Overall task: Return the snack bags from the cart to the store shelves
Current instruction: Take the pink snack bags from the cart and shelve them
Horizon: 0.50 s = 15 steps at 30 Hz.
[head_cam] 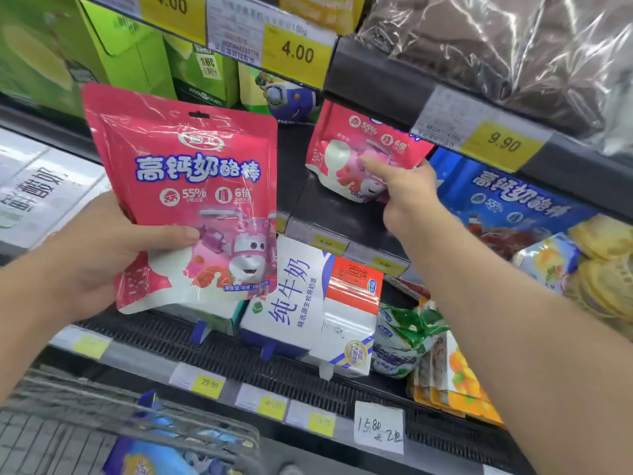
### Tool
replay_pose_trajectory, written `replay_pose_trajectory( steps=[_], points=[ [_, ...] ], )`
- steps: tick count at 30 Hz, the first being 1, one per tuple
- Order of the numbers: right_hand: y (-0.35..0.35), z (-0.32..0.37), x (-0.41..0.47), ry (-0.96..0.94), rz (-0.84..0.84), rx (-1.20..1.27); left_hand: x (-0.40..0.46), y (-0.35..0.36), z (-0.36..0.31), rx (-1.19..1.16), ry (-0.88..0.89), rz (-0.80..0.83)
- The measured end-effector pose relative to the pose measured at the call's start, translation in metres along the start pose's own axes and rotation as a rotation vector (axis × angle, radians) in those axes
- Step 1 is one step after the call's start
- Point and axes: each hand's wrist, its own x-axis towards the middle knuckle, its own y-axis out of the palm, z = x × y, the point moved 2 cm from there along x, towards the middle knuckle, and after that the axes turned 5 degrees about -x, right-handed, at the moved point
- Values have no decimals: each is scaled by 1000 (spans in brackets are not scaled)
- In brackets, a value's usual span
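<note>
Left hand [92, 255] gripping pink bag [185, 186], right hand [404, 190] holding second pink bag [356, 149] on shelf [342, 217]

The left hand [99, 255] covers the lower left of the near pink bag [185, 200]; only its thumb shows in front. The right hand [407, 190] hides the lower right of the far pink bag [356, 145], whose top vanishes behind the shelf edge [383, 80]. The cart [102, 426] is blurred and cut off at the bottom edge. The small yellow price tags [270, 406] are unreadable.
</note>
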Motion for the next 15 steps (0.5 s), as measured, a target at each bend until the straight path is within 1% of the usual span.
replay_pose_trajectory(
  steps=[3, 5, 6, 7, 8, 10, 11, 12, 13, 15],
  points=[
    [-1, -10, -31, -109, -80, -166, 3, -1, 0, 2, -21, 14],
    [-4, -19, -61, -199, -83, -231, 4, -1, -2, -5, -34, 35],
    [-4, -24, -75, -240, -44, -218, 6, 1, -5, -14, -36, 49],
    [-3, -27, -89, -260, 38, -206, 8, 5, -7, -20, -36, 68],
    [-1, -30, -99, -244, 158, -197, 11, 12, -10, -20, -38, 95],
    [6, -39, -104, -124, 445, -172, 19, 31, -17, -9, -40, 163],
    [8, -39, -103, -76, 563, -161, 25, 44, -19, -2, -42, 193],
    [8, -39, -98, -46, 635, -155, 32, 57, -21, 11, -45, 210],
    [6, -38, -92, -26, 659, -157, 39, 70, -22, 39, -45, 213],
    [-3, -35, -77, -31, 591, -153, 55, 96, -26, 135, -11, 174]
  ],
)
